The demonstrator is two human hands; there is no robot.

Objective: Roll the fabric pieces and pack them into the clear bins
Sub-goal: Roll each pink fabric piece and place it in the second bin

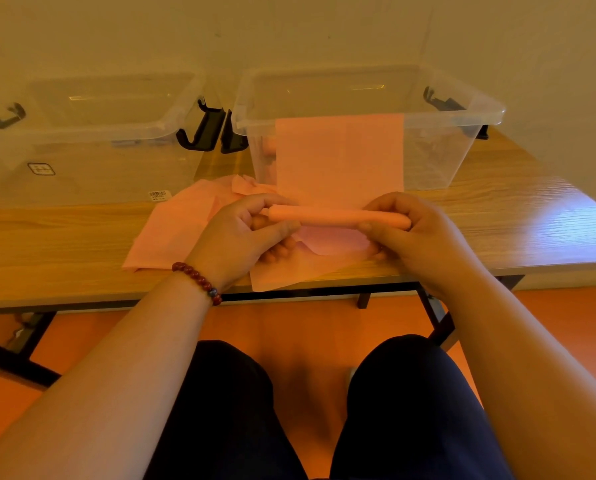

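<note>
Pink fabric piece (339, 161) mid-roll: rolled end (338, 217) pinched between both hands above the worktop (64, 237), unrolled tail hanging up over the front rim of the right clear bin (462, 140). Left hand (255, 230) closed on the roll's left end, right hand (403, 226) closed on the right end, fingers curled round, thumbs on the near side. More loose pink pieces (175, 233) lie in a pile under and left of the hands. Left clear bin (82, 133) looks empty; something pink shows through the right bin's wall, can't tell what.

Risks: roll is held only at its ends, so easing either grip likely lets it spring loose or telescope. Tail could snag on the bin rim and skew the roll. Pile edge overhangs the worktop; could slide off.

Labels: barcode sticker (159, 195) and a small boxed mark (41, 168) on the left bin, both unreadable.
</note>
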